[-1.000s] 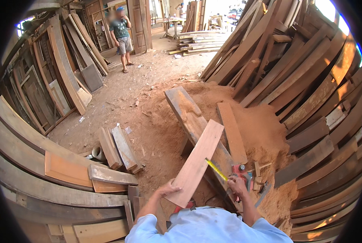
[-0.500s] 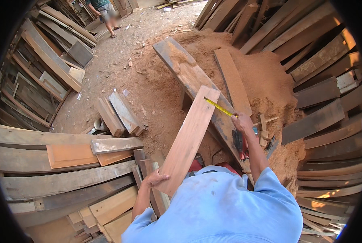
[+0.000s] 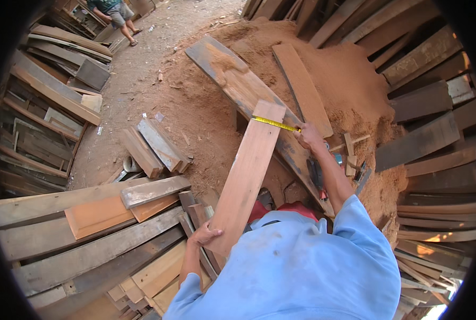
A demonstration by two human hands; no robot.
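Observation:
A pinkish-brown wooden board (image 3: pixel 250 176) slants away from me, its far end lying over a longer, sawdust-covered plank (image 3: pixel 243 80). My left hand (image 3: pixel 203 236) grips the board's near left edge, thumb on its top face. In my right hand (image 3: pixel 308 137) is a tape measure; its yellow blade (image 3: pixel 272 122) stretches across the board's width close to the far end. The fingers hide most of the tape's case. Below my right forearm, a dark and red power tool (image 3: pixel 318 176) is partly covered by the arm.
Sawdust (image 3: pixel 344 80) heaps around another plank (image 3: pixel 302 88) at the far right. Short timber pieces (image 3: pixel 152 149) lie at left, beside stacked boards (image 3: pixel 89 256). More boards (image 3: pixel 419 144) lean along the right. A person (image 3: pixel 120 16) stands at the far left.
The tape's blade has swung from a diagonal over the board's right part to nearly straight across its full width. My right hand has shifted slightly left and farther away.

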